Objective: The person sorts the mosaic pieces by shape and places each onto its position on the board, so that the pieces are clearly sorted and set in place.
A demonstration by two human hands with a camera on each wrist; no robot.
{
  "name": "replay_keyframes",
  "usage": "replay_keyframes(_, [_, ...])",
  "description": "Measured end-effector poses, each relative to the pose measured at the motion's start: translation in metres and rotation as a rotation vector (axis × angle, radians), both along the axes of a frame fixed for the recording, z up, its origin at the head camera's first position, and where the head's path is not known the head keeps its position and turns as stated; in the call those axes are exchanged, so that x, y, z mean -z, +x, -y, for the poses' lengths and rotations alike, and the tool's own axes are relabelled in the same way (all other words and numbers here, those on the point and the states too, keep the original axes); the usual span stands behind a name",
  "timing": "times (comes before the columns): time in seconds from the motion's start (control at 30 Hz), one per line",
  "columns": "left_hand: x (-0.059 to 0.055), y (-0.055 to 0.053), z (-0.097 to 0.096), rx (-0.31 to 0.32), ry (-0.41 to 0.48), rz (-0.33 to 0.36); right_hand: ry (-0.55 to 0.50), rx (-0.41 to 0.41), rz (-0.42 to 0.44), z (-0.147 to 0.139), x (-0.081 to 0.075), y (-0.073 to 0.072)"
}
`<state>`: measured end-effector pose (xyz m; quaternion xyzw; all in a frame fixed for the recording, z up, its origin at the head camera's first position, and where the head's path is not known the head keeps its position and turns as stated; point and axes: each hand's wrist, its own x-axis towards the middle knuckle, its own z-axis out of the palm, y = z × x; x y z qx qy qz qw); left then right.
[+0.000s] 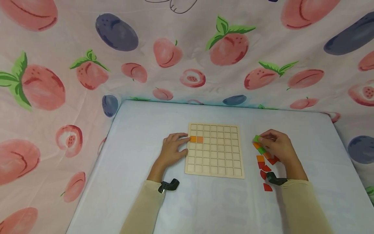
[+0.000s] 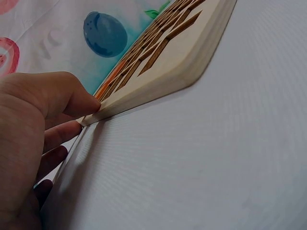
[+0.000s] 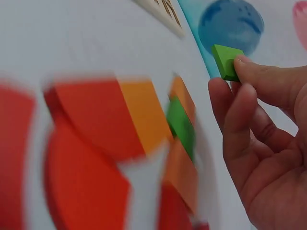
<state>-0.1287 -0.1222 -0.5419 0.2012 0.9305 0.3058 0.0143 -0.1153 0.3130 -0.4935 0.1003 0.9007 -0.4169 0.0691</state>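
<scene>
A pale wooden grid board lies flat on the table. Two square tiles, an orange tile and a lighter orange tile, sit side by side in its left cells, third row from the top. My left hand touches the board's left edge with extended fingers and thumb; the left wrist view shows the thumb against that edge. Right of the board, my right hand pinches a green square tile between thumb and fingers, raised above the other pieces.
Below my right hand lie an orange tile, a second green tile and several red pieces with curved edges. White cloth covers the table. A fruit-print curtain hangs at the back and sides.
</scene>
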Motion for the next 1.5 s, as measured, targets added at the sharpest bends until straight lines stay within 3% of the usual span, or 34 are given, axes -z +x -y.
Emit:
replay_keyframes(0.37, [0.002, -0.001, 0.0, 0.006, 0.008, -0.013, -0.134, -0.114, -0.06, 0.044, 0.009, -0.013])
replay_keyframes(0.6, [0.001, 0.0, 0.0, -0.004, 0.002, -0.005, -0.3, -0.18, -0.043, 0.07, 0.012, -0.021])
replay_keyframes(0.83, [0.0, 0.0, 0.0, 0.003, -0.005, 0.006, -0.401, -0.181, -0.001, 0.094, 0.008, -0.025])
replay_keyframes(1.2, [0.0, 0.0, 0.0, 0.005, -0.001, -0.005, -0.404, -0.214, -0.009, 0.118, 0.012, -0.033])
replay_keyframes(1.5, [-0.001, 0.0, 0.0, 0.0, -0.004, 0.005, -0.494, -0.19, 0.0, 0.143, 0.017, -0.04])
